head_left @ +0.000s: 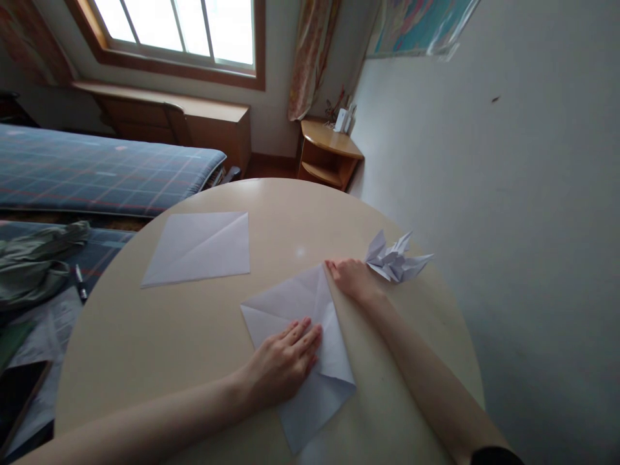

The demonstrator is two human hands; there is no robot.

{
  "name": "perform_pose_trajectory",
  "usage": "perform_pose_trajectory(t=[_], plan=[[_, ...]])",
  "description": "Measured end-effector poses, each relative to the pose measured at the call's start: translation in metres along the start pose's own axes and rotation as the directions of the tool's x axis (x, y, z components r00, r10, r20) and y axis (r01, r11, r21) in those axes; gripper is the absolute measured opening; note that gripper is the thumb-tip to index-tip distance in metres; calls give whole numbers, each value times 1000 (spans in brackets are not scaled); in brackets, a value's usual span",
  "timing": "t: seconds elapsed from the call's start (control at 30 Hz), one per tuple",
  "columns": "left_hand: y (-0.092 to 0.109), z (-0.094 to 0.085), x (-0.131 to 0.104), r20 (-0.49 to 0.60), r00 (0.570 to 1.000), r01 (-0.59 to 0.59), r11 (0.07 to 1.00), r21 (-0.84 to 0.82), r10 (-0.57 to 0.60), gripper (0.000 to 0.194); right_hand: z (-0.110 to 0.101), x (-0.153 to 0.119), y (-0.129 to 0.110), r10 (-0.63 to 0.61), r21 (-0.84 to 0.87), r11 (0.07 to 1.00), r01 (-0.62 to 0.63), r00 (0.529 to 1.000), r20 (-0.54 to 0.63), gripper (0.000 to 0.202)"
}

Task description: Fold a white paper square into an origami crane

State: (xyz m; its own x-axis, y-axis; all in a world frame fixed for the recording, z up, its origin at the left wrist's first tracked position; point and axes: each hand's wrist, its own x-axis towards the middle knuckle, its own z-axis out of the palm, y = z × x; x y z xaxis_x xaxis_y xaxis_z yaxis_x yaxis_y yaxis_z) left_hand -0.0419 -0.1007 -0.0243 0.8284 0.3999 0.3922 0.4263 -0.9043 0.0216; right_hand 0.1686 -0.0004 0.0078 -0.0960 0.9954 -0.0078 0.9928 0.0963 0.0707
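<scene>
Hiding some folded paper [334,352], left fingers [297,332] lie extended (right fingers [334,268]: grip unclear)

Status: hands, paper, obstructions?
Left hand flat on creased sheet; right hand at its far corner. Sheet partly folded, on table. Origami close beside right hand; no loose object on sheet.

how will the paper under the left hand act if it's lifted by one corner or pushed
The paper looks thin, so it's probably very light and a bit floppy. Being visibly creased, it may bend along those lines when lifted. Pushed, it would likely slide on the smooth, shiny table.
</scene>
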Motion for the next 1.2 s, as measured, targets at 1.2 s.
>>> perform_pose_trajectory(t=[1.2], plan=[[0,1,-1,14,1000,-5,1000,-1,5,32,-1,1,1,-83,89,992,86,996,-28,40]])
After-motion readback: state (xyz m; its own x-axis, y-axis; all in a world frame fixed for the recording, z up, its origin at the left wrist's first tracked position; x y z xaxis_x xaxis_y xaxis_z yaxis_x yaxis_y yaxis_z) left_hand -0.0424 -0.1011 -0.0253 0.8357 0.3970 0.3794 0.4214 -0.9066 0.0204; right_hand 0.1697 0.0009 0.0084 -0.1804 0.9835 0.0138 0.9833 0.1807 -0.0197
